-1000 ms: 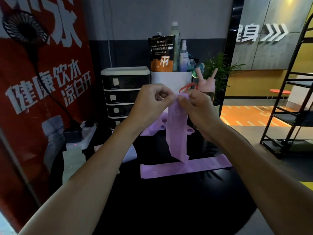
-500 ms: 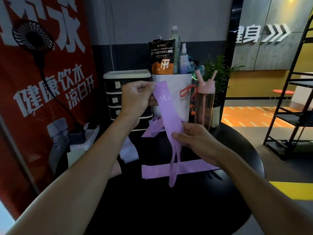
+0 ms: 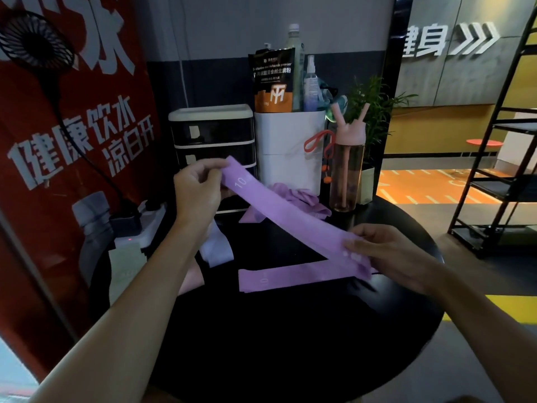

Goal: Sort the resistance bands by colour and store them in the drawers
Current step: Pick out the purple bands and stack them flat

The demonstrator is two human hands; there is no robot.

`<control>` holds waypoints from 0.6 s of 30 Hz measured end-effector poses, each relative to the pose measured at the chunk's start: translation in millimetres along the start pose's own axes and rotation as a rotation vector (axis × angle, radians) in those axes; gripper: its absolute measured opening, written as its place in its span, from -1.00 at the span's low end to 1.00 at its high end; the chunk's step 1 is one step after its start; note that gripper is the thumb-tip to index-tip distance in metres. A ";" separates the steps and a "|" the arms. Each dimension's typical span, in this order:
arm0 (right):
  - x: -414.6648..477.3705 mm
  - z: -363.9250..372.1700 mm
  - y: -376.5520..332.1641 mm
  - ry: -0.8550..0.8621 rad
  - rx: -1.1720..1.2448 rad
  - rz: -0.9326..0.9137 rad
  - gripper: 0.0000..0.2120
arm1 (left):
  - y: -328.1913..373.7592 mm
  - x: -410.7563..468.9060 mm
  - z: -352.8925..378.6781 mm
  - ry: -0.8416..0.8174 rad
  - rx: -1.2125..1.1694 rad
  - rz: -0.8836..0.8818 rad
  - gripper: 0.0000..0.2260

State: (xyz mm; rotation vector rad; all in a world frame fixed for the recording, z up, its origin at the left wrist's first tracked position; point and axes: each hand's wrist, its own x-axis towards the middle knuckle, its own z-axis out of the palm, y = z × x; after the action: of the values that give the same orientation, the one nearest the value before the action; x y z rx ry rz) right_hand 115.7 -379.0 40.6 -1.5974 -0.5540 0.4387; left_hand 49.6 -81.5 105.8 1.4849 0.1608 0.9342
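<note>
Left hand (image 3: 197,190): pinching purple band (image 3: 290,216).
Right hand (image 3: 386,251): gripping its other end.
You: lay it untwisted (edges matched) onto flat band (image 3: 290,276).

Held purple band (image 3: 290,216): "10"; red banner (image 3: 87,135): "健康饮水 凉白开"

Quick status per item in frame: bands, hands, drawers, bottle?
Held purple band, stretched slantwise between both hands
Left hand, pinches its upper end
Right hand, grips its lower end
Flat purple band, lying straight on table
Purple band pile, crumpled
Drawer unit, visible drawers closed
Pink bottle, upright
</note>
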 end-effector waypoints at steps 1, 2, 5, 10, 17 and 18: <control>-2.1 -5.5 1.9 0.016 0.027 0.019 -0.87 | -4.0 -3.9 -3.0 0.016 0.004 -0.009 -0.73; -4.4 -10.3 2.9 0.022 0.058 0.043 -0.80 | -8.3 -8.1 -6.2 0.033 0.014 -0.016 -0.73; -8.0 -22.5 9.8 0.087 0.174 0.122 -0.46 | -21.6 -25.5 -13.6 0.072 0.030 -0.055 -0.75; 1.6 -29.0 27.5 0.421 0.211 0.119 -0.50 | -45.6 -63.2 -19.0 0.093 0.095 -0.142 -0.82; 5.6 -26.6 48.0 0.731 -0.357 -0.130 -0.80 | -80.7 -98.5 -21.7 -0.047 0.392 -0.016 -0.83; 6.1 -26.3 51.2 0.733 -0.433 -0.170 -0.80 | -82.8 -100.6 -22.7 -0.072 0.449 0.007 -0.84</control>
State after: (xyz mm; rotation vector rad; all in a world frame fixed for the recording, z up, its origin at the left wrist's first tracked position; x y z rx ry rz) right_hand 140.8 -399.5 -7.4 -1.9485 -0.2158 -0.4240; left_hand 5.0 -110.7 -15.3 1.9304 0.3288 0.8845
